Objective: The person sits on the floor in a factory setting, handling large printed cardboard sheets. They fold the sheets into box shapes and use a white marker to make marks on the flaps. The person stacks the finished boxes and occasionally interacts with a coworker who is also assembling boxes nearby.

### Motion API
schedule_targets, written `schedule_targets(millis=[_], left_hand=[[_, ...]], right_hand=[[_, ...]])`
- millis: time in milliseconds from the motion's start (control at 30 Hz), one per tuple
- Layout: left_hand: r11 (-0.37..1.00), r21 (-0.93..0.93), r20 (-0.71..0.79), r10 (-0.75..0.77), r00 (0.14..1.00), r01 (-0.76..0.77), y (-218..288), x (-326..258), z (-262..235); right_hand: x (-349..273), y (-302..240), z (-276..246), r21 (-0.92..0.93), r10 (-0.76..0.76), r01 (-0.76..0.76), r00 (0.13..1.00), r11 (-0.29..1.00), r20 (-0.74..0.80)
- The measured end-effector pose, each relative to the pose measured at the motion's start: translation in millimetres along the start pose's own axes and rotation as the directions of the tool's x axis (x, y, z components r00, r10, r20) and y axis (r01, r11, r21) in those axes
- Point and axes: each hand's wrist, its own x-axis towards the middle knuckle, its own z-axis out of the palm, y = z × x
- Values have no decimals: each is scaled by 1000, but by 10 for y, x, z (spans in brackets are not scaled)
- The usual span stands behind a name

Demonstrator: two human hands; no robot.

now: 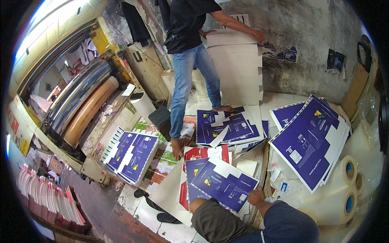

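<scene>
Head view showed the right hand pressed flat on the purple printed card sheet, whose long axis ran from ten to four o'clock. Left hand was out of sight; a co-worker stood at twelve o'clock.

The right hand rests on the edge of a blue sheet, hemmed in closely. To its right a tilted stack of blue sheets and white rolls block the way. Ahead, more blue sheets cover the floor, and a standing person with a tall white stack closes off the back. To the left another blue pile and the roller machine stand. Open room lies only low left, over the bare floor.
</scene>
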Motion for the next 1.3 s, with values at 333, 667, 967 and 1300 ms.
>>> schedule_targets(millis=[333, 667, 967, 1300], left_hand=[[997, -52, -24, -65, 998, 64, 258, -128, -58], [996, -77, -17, -45, 999, 44, 190, -42, 2], [998, 22, 32, -52, 998, 51, 336, -66, 27], [988, 88, 43, 124, 991, -127, -192, 237, 260]], right_hand=[[-6, -49, -206, 32, 22, -24, 998, 999, 55], [21, 4, -18, 29, -8, 9, 999, 1000, -31], [23, 23, -7, 0, 38, -38, 999, 999, 20], [35, -85, -362, -29, 23, -18, 986, 999, 168]])
